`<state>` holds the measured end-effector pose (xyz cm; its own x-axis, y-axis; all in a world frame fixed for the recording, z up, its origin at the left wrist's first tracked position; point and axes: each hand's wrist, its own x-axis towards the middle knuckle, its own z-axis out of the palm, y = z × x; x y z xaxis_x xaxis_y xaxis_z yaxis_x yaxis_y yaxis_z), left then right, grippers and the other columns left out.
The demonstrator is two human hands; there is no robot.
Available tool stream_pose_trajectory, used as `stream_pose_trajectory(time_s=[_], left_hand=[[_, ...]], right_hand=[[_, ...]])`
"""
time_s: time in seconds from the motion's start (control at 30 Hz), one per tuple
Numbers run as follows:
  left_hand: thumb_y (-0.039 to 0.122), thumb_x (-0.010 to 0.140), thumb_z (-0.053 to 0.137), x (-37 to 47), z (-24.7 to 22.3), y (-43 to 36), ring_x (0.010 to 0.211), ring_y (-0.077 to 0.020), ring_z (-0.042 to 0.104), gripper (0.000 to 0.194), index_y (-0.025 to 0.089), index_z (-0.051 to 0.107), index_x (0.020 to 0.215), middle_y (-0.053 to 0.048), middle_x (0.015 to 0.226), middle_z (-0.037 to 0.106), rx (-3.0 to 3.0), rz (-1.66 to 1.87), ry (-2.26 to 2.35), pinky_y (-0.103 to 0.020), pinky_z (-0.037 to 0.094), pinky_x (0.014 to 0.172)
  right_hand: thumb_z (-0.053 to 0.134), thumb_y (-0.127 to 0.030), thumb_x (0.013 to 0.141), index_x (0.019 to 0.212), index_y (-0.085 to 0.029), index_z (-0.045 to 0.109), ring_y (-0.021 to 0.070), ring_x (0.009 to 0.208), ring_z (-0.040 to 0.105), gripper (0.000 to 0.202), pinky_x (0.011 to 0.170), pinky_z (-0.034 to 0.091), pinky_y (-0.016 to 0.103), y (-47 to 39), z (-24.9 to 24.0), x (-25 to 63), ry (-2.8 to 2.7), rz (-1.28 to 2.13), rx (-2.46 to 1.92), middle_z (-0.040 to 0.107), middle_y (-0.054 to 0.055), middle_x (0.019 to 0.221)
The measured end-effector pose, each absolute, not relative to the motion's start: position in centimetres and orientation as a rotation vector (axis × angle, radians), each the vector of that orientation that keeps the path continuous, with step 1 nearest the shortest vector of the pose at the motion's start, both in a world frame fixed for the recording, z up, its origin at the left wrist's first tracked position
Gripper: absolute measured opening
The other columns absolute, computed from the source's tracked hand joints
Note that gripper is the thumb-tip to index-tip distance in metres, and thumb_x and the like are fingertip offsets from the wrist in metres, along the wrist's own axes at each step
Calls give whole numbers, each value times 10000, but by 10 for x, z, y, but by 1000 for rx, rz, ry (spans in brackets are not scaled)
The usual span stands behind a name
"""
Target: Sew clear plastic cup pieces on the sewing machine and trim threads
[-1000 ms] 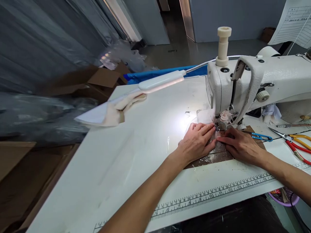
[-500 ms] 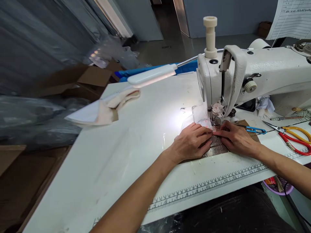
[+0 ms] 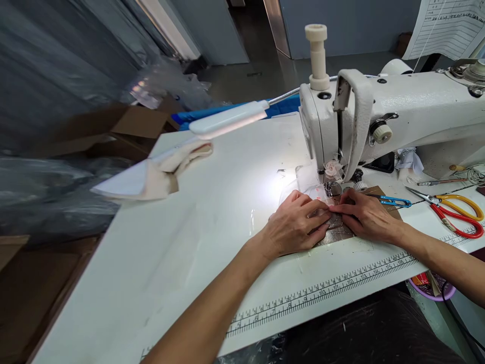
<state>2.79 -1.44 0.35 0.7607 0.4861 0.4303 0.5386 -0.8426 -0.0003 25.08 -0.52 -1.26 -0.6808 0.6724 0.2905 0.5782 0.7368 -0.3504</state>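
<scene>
A white table (image 3: pixel 223 217) supports a white sewing machine (image 3: pixel 413 108) as a person's left hand (image 3: pixel 297 222) and right hand (image 3: pixel 366 215), fingers bent, meet over sheer pale fabric (image 3: pixel 317 192) near the needle area; whether either grips it cannot be told. Blue snips (image 3: pixel 396 201) lie just beyond the right hand.

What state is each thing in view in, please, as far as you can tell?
Left hand, fingers bent, resting on the pale fabric.
Right hand, fingers bent, close to the left fingertips.
Pale fabric, partly covered by the left hand.
Lamp, lit.
Sewing machine, running or still unclear.
Scissors, lying on the table.
Blue snips, lying behind the right hand.
Beige cloth, bunched.
Cardboard box, open.
</scene>
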Motion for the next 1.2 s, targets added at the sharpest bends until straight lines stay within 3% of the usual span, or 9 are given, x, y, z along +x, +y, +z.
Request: stream_pose_trajectory(time_s=[0.47, 0.67, 0.77, 1.2], left_hand=[[272, 854, 531, 30, 5, -18, 656, -164, 544, 184, 193, 697, 855, -37, 924, 734, -2818, -699, -865, -356, 417, 625], [263, 827, 524, 31, 5, -18, 721, -196, 572, 181, 194, 690, 810, -56, 913, 719, -2807, -702, -880, -419, 432, 727], [247, 834, 509, 31, 4, -19, 765, -195, 591, 186, 192, 687, 833, -68, 951, 711, -2861, -719, -878, -424, 447, 787], [295, 839, 518, 26, 3, -15, 773, -207, 592, 224, 172, 686, 922, -82, 983, 691, -2927, -669, -944, -409, 471, 753]], right_hand=[[430, -196, 936, 1127, -206, 689, 190, 838, 605, 322, 713, 551, 342, -6, -10, 249, -2553, 265, -936, 602, 102, 987], [440, -198, 936, 1136, -202, 686, 190, 839, 612, 317, 734, 557, 353, -5, -13, 251, -2538, 268, -910, 607, 107, 1004], [427, -211, 940, 1151, -197, 682, 192, 832, 615, 331, 723, 559, 352, -4, -15, 252, -2534, 245, -892, 609, 110, 1004], [407, -170, 927, 1205, -203, 632, 192, 812, 607, 359, 707, 553, 343, -5, -8, 245, -2635, 165, -988, 621, 102, 997]])
